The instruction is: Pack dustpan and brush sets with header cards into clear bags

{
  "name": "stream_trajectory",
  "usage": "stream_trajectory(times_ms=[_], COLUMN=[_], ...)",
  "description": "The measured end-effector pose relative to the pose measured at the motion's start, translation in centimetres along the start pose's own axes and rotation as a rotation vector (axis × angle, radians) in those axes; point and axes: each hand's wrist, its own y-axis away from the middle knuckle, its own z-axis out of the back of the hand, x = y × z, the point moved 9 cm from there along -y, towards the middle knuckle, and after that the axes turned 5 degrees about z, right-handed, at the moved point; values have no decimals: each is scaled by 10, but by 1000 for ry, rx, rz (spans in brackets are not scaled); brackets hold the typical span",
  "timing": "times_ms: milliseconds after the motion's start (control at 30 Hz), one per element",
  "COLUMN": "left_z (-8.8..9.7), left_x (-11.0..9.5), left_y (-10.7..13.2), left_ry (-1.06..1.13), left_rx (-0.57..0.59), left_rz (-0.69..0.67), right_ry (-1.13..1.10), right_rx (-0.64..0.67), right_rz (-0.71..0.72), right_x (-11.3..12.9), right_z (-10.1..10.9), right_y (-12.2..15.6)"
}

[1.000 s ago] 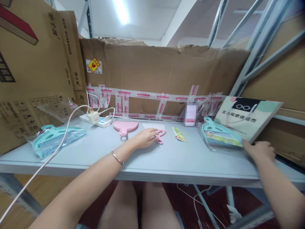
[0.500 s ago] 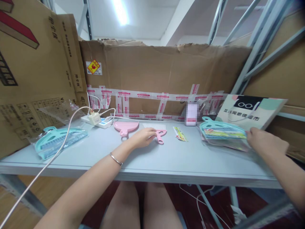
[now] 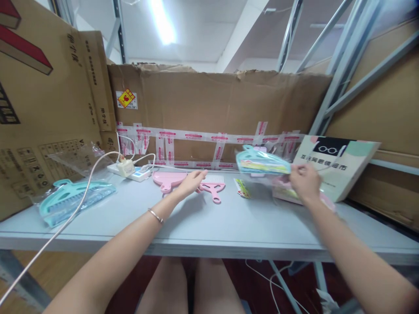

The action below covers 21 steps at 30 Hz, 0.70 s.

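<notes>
My right hand [image 3: 306, 181] pinches the near right edge of a bagged turquoise dustpan-and-brush set [image 3: 262, 162] with a printed card in it, held up off the table. Under and behind that hand lies a bagged pink set [image 3: 286, 192], partly hidden. My left hand [image 3: 193, 181] hovers over the table with its fingers stretched out and nothing in them. It is between a pink dustpan [image 3: 166, 179] and a small pink brush [image 3: 214, 188] with pale bristles. Right of the brush lies a colourful printed card [image 3: 242, 188].
Another bagged turquoise dustpan set [image 3: 77, 198] lies at the left, crossed by a white cable [image 3: 85, 196]. A power strip [image 3: 139, 174] with plugs stands behind it. A box with a glasses picture [image 3: 340, 168] leans at the right, and a cardboard wall [image 3: 203, 104] closes the back.
My right hand has lifted the bagged turquoise set off the pile and carried it left, in front of the phone. My left hand has drawn back left from the pink brush.
</notes>
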Motion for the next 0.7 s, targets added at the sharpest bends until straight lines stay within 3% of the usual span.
stream_trajectory(times_ms=[167,267,433,567,700], left_z=[12,36,63,60,58], left_x=[12,23,25,11,6], left_y=[-23,-24,-13,-7,-2], left_ry=[274,392,515,525,492], left_rx=[-59,-196,-420,-486,-509], left_rz=[162,176,40,-125,-204], right_ry=[-407,-571,-697,-784,-848], right_rx=[218,306,274,398,509], right_rz=[-4,-24,-110,-191,-369], right_x=[75,100,98,99,93], right_z=[-90,-120,-115,-118,-133], right_y=[51,77,96,105,117])
